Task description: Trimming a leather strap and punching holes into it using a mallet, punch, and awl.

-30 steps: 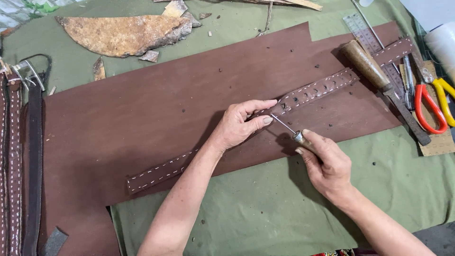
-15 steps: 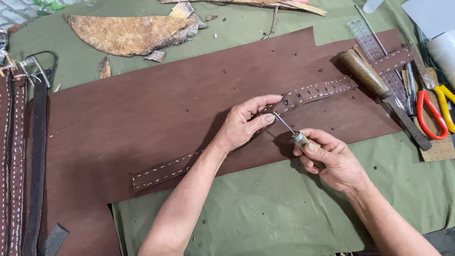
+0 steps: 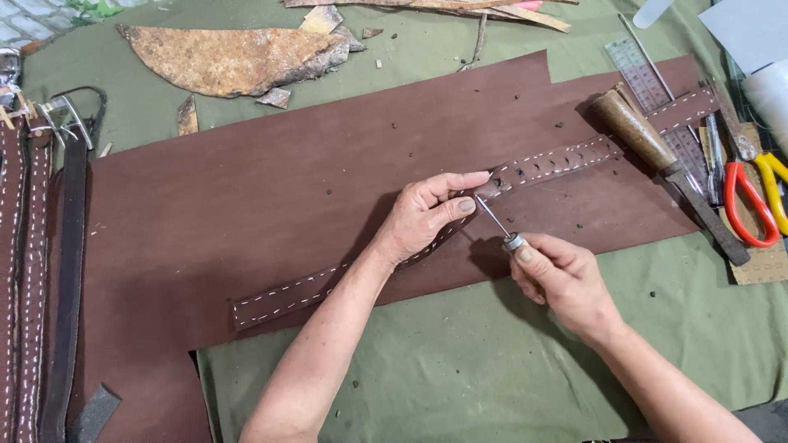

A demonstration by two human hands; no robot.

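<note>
A long brown leather strap with white stitching [image 3: 566,157] lies diagonally across a large brown leather sheet [image 3: 246,197]. My left hand [image 3: 427,213] pinches the strap near its middle and lifts that part slightly. My right hand [image 3: 562,283] grips a small awl [image 3: 502,230] by its handle. The thin metal point of the awl touches the strap just beside my left thumb. Several punched holes run along the strap's right half.
A wooden-handled knife [image 3: 657,156], a clear ruler [image 3: 648,82], and red and yellow scissors [image 3: 755,197] lie at the right. Stitched belts with buckles [image 3: 37,246] hang at the left. A rough bark-like slab [image 3: 238,53] lies at the back. Green cloth [image 3: 460,369] covers the table.
My right hand has shifted its grip on the awl, turning it steeper, with the tip staying at the strap. My left hand keeps its pinch; the view has drifted slightly.
</note>
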